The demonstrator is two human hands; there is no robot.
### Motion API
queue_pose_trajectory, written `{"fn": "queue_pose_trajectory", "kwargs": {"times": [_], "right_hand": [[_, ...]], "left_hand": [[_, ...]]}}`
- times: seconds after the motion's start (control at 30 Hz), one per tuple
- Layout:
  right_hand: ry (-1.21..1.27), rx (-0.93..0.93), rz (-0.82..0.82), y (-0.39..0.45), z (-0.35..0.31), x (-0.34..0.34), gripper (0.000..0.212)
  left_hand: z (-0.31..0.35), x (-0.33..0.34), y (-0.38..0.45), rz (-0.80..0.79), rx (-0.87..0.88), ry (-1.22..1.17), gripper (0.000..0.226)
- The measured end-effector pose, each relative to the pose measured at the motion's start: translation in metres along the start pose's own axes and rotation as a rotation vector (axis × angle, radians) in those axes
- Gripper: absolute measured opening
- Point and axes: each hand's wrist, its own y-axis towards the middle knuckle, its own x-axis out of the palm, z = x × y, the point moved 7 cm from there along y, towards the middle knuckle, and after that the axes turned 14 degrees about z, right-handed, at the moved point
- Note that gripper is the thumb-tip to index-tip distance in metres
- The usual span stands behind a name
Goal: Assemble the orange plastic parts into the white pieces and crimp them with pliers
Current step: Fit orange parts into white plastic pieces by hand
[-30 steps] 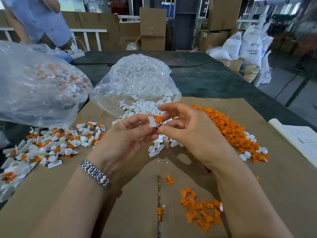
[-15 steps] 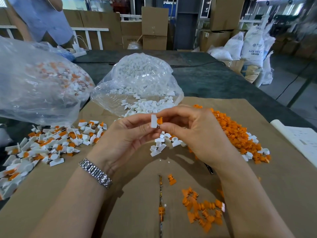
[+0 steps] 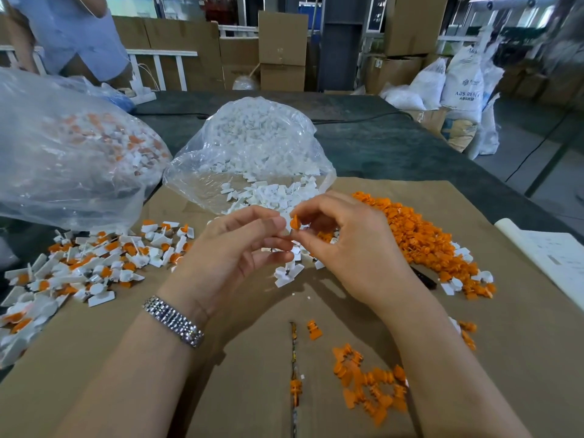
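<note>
Though white piece (image 3: 287,223) mostly hidden, L hand (image 3: 234,251) pinches it; R hand (image 3: 344,248) pinches orange part (image 3: 295,222).

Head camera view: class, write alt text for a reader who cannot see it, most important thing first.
Two hands meet over a cardboard sheet: the right hand pinches an orange part against a white piece held by the left hand. Loose orange parts lie to the right, finished pieces to the left, and an open bag of white pieces behind.
</note>
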Motion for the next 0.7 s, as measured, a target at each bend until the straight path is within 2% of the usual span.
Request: {"fn": "queue_pose_trajectory", "kwargs": {"times": [0.13,0.33,0.4,0.47,0.5,0.57,0.63,0.7], "right_hand": [[-0.025,-0.049,-0.015,-0.002,-0.003,0.006,0.015],[-0.069,-0.058,-0.053,-0.004,-0.005,0.013,0.017],[-0.005,-0.003,-0.083,-0.003,-0.001,0.011,0.022],[0.028,0.147,-0.123,-0.001,0.014,0.005,0.03],[-0.027,0.218,-0.119,0.0,0.025,-0.001,0.032],[-0.328,0.316,-0.099,0.001,0.051,-0.016,0.037],[-0.672,0.435,-0.204,-0.007,0.076,-0.025,0.052],[-0.809,0.536,-0.327,-0.015,0.091,-0.025,0.058]], "left_hand": [[0.0,-0.002,0.0,0.033,0.03,0.05,0.023],[-0.003,-0.008,0.002,0.081,-0.005,0.092,0.022],[-0.002,-0.009,0.002,0.084,-0.012,0.078,0.023],[-0.002,-0.01,0.002,0.095,-0.021,0.073,0.021],[-0.002,-0.011,0.003,0.103,-0.028,0.074,0.019],[-0.002,-0.012,0.004,0.115,-0.048,0.065,0.011],[-0.003,-0.014,0.005,0.12,-0.064,0.046,0.008],[-0.003,-0.015,0.005,0.123,-0.076,0.035,0.008]]}}
